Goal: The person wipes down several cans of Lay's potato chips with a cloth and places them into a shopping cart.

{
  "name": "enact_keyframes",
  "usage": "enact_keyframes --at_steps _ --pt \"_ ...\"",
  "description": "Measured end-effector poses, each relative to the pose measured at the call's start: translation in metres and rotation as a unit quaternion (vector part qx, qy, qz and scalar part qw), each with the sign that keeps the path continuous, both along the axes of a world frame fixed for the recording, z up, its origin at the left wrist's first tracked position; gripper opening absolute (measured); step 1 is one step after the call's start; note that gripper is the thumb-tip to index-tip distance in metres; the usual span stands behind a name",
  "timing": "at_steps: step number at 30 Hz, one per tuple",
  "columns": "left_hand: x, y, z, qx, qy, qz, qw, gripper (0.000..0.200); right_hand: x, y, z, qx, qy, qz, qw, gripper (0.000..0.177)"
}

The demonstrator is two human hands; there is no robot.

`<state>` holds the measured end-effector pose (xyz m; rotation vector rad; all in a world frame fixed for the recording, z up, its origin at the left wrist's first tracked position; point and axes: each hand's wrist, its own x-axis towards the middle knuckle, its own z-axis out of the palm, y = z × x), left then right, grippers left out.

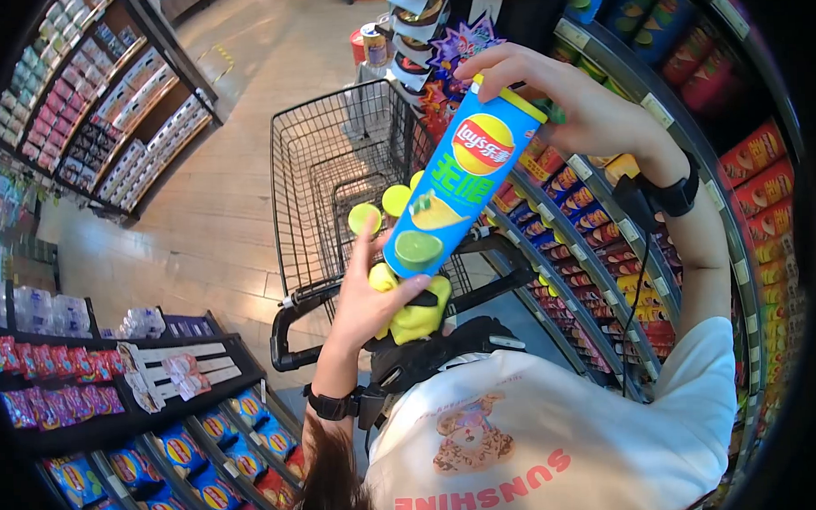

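A blue Lay's potato chip can (464,177) with a yellow lid and a lime picture is tilted in front of me, its label facing up. My right hand (555,92) is closed round its lidded top end. Lower down, my left hand (364,297) grips the bottom end, thumb against the base and index finger stretched along the side. Just under that hand lies a crumpled yellow bundle (419,316) by the cart handle. Yellow round lids (364,219) show beyond the can, over the wire cart.
A black wire shopping cart (302,182) stands ahead of me. Shelves of snack packs (595,217) rise close on my right. Bagged chips (177,447) fill a rack at the lower left, and another stocked shelf (106,113) stands across the wooden floor (213,208).
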<state>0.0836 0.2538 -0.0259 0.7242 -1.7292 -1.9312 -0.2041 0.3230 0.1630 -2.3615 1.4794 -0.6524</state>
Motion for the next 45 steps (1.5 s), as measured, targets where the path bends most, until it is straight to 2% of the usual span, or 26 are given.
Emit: enact_keyframes --at_steps 2,4,5,6,7,8,9,10,12,13,14,16,17,19,20,21,22,24,28,31,33,38,40,42,44,45 --pt "-0.012 0.005 0.025 0.037 0.031 -0.094 0.994 0.087 -0.008 0.011 0.001 -0.011 -0.006 -0.01 1.0 0.072" --pt "-0.023 0.009 0.037 0.039 0.002 -0.152 0.988 0.083 -0.009 0.021 0.001 -0.04 -0.052 -0.02 0.998 0.077" --pt "-0.03 0.014 0.037 0.028 0.018 -0.139 0.99 0.077 -0.014 0.025 0.004 -0.089 0.04 -0.029 0.995 0.08" --pt "-0.038 0.018 0.04 0.023 0.02 -0.148 0.989 0.077 -0.013 0.03 0.003 -0.094 0.044 -0.038 0.994 0.08" --pt "-0.046 0.021 0.044 -0.022 0.029 -0.129 0.991 0.074 -0.009 0.032 -0.002 -0.08 -0.12 -0.059 0.988 0.075" --pt "-0.054 0.025 0.047 -0.066 0.039 -0.11 0.991 0.072 -0.007 0.035 -0.008 -0.067 -0.28 -0.076 0.955 0.073" --pt "-0.063 0.026 0.043 -0.091 0.033 -0.088 0.991 0.07 -0.009 0.039 -0.012 -0.072 -0.298 -0.114 0.945 0.074" --pt "-0.07 0.028 0.053 -0.11 0.033 -0.071 0.991 0.07 -0.009 0.044 -0.021 -0.063 -0.332 -0.165 0.927 0.067" --pt "-0.086 0.029 0.056 -0.125 0.034 -0.025 0.991 0.07 -0.003 0.055 -0.026 0.071 -0.468 -0.225 0.852 0.062" --pt "-0.093 0.029 0.061 -0.164 0.016 -0.008 0.986 0.069 -0.001 0.057 -0.036 0.077 -0.503 -0.194 0.839 0.064" --pt "-0.099 0.03 0.063 -0.166 0.019 -0.015 0.986 0.069 0.006 0.063 -0.036 0.065 -0.511 -0.187 0.836 0.074" --pt "-0.112 0.034 0.069 -0.179 0.046 -0.015 0.983 0.062 0.016 0.071 -0.033 0.063 -0.541 -0.208 0.813 0.085" --pt "-0.116 0.037 0.073 -0.176 0.045 -0.028 0.983 0.062 0.016 0.073 -0.035 0.057 -0.54 -0.212 0.813 0.085" --pt "-0.126 0.042 0.077 -0.158 0.065 -0.05 0.984 0.065 0.013 0.077 -0.04 0.003 -0.452 -0.2 0.869 0.096" --pt "-0.131 0.044 0.079 -0.136 0.081 -0.064 0.985 0.068 0.012 0.081 -0.037 -0.003 -0.449 -0.205 0.87 0.096" --pt "-0.139 0.046 0.077 -0.151 0.167 -0.059 0.973 0.085 0.011 0.085 -0.033 0.003 -0.468 -0.207 0.859 0.1" --pt "-0.144 0.046 0.076 -0.152 0.17 -0.066 0.971 0.085 0.011 0.089 -0.031 0.009 -0.488 -0.21 0.847 0.105" --pt "-0.154 0.044 0.078 -0.178 0.185 -0.105 0.961 0.1 0.009 0.095 -0.027 -0.016 -0.493 -0.223 0.841 0.107" --pt "-0.163 0.052 0.094 -0.218 0.194 -0.112 0.95 0.108 0.004 0.106 -0.022 -0.011 -0.464 -0.273 0.843 0.099" --pt "-0.164 0.059 0.103 -0.249 0.126 -0.126 0.952 0.11 -0.003 0.111 -0.027 -0.01 -0.472 -0.288 0.834 0.09" --pt "-0.167 0.062 0.104 -0.275 0.119 -0.131 0.945 0.111 0.003 0.115 -0.024 -0.022 -0.469 -0.294 0.833 0.081" --pt "-0.172 0.065 0.098 -0.289 0.127 -0.143 0.938 0.114 -0.001 0.118 -0.027 -0.024 -0.474 -0.332 0.815 0.079" --pt "-0.167 0.063 0.096 -0.311 0.087 -0.148 0.935 0.119 -0.006 0.117 -0.025 0.012 -0.471 -0.374 0.799 0.08" --pt "-0.159 0.059 0.092 -0.297 0.057 -0.139 0.943 0.118 -0.016 0.115 -0.022 -0.004 -0.463 -0.39 0.796 0.079" --pt "-0.154 0.055 0.084 -0.334 0.074 -0.071 0.937 0.115 -0.036 0.11 -0.024 -0.02 -0.456 -0.407 0.791 0.078" --pt "-0.149 0.053 0.08 -0.316 0.052 -0.059 0.946 0.113 -0.055 0.106 -0.029 -0.069 -0.423 -0.419 0.8 0.078"
